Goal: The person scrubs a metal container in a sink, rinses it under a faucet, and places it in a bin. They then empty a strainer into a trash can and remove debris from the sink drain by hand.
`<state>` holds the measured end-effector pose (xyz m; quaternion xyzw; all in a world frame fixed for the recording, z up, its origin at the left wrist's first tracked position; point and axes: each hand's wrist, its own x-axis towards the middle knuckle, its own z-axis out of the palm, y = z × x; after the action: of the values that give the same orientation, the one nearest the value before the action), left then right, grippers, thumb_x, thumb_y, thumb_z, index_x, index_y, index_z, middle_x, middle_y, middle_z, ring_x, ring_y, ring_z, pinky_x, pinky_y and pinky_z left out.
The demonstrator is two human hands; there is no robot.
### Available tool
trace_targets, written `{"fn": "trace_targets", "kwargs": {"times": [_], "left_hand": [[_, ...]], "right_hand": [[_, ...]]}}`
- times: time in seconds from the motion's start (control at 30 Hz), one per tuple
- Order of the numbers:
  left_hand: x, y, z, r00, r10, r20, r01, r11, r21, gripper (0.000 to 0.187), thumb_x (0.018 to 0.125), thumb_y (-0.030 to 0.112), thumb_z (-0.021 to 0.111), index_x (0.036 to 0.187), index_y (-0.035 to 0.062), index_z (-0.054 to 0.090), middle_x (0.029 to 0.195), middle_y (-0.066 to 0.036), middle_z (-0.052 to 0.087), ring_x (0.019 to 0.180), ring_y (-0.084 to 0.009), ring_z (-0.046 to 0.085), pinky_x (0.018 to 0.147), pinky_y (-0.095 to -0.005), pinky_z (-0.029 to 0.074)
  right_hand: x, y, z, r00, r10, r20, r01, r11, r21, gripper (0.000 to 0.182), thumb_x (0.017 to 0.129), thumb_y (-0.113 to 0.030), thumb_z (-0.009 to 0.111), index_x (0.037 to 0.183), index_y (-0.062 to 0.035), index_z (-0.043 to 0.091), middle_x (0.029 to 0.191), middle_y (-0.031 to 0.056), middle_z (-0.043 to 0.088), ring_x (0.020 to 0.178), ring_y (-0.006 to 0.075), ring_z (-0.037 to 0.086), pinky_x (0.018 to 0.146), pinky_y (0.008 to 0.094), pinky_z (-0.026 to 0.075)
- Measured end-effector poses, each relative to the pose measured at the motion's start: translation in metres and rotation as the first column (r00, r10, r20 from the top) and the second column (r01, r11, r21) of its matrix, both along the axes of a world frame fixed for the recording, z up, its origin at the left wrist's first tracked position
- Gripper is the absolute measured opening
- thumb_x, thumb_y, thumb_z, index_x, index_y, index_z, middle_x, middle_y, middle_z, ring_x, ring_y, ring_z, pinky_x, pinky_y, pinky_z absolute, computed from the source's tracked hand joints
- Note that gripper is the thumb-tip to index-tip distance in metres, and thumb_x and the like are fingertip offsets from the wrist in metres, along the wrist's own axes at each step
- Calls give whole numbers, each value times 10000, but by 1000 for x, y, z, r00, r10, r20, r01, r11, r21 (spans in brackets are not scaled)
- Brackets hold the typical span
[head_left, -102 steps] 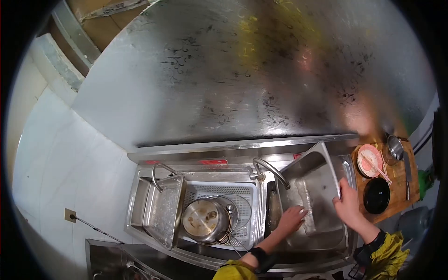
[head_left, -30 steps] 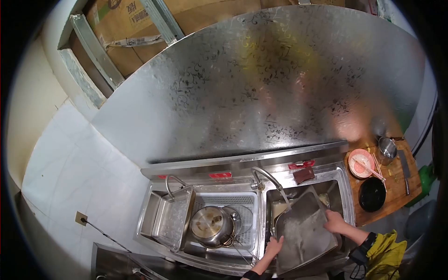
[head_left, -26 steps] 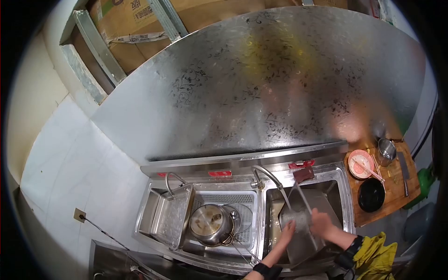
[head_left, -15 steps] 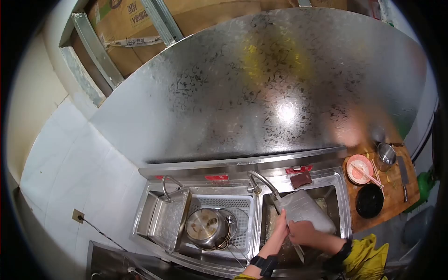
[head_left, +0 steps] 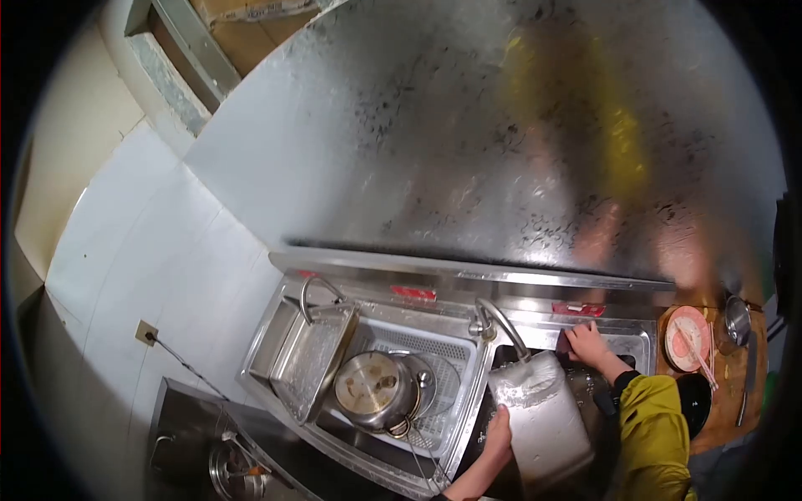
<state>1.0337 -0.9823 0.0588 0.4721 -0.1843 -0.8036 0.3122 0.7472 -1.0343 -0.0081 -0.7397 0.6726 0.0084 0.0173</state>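
My left hand [head_left: 499, 436] grips the left edge of a rectangular metal pan [head_left: 551, 434], held tilted in the right-hand sink basin [head_left: 650, 351]. Water from the curved faucet [head_left: 508, 330] runs onto the pan's upper end. At the back ledge of that basin, my right hand [head_left: 589, 344] has its fingers curled down over a dark brown sponge, which they almost wholly cover. My right hand is apart from the pan.
In the left basin, a lidded steel pot [head_left: 368, 386] sits in a white plastic basket [head_left: 451, 367] beside a metal tray [head_left: 322, 367]. On the right, a wooden board [head_left: 725, 417] carries a pink plate [head_left: 687, 334] with chopsticks, a black bowl [head_left: 695, 401], a metal cup [head_left: 737, 319] and a knife [head_left: 746, 388].
My right hand has left the pan and moved to the back ledge, over the brown sponge. My left hand stays at the pan, which is turned more upright. The view has shifted.
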Motion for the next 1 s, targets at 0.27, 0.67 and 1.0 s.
{"fn": "trace_targets", "kwargs": {"times": [0.27, 0.67, 1.0], "left_hand": [[-26, -3, -15, 984, 88, 154, -77, 994, -75, 500, 890, 368, 346, 1179, -40, 375, 1112, -120, 467, 1018, -194, 419, 895, -292, 299], [-34, -11, -30, 867, 141, 478, 27, 944, -328, 414, 894, 307, 349, 1026, -60, 487, 934, -120, 548, 849, -181, 491, 764, -293, 374], [-45, -14, -42, 952, 249, 177, -202, 947, -248, 465, 887, 327, 342, 982, -99, 501, 893, -163, 558, 786, -209, 517, 709, -313, 404]], "right_hand": [[60, 72, 160, 838, 90, 538, -1, 987, -163, 479, 630, -41, 553, 1101, -120, 516, 968, 133, 455, 891, 279, 451, 758, 351, 393], [122, 15, 77, 960, 40, 278, -38, 999, -12, 406, 766, -222, 491, 1166, -181, 436, 1224, 109, 397, 1095, 269, 397, 786, 407, 386], [145, 147, 149, 908, 331, 255, -332, 942, -39, 465, 726, -202, 523, 1180, -148, 436, 1239, 121, 384, 1139, 270, 379, 883, 402, 335]]}}
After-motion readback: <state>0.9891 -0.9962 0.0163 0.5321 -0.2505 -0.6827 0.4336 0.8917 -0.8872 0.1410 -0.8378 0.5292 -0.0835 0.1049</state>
